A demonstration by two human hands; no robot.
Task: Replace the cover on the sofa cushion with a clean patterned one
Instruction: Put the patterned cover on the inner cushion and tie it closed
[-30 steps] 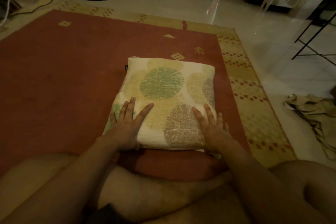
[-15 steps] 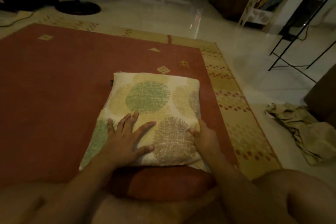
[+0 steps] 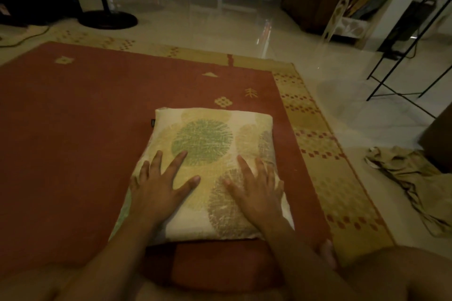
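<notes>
On the rug point(image 3: 73, 129), left hand point(image 3: 159, 193) and right hand point(image 3: 256, 193) press flat, grasping nothing, smoothing the patterned cushion point(image 3: 205, 139) (cover seemingly on); next, probably closing its near edge.

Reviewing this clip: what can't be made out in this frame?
- Closure of the cushion: head view, near edge dim and crossed by the arms of the left hand and right hand.
- The tag on the cushion: head view, too small to read.
- The cloth at right: head view, dim, cut by the right edge.
</notes>
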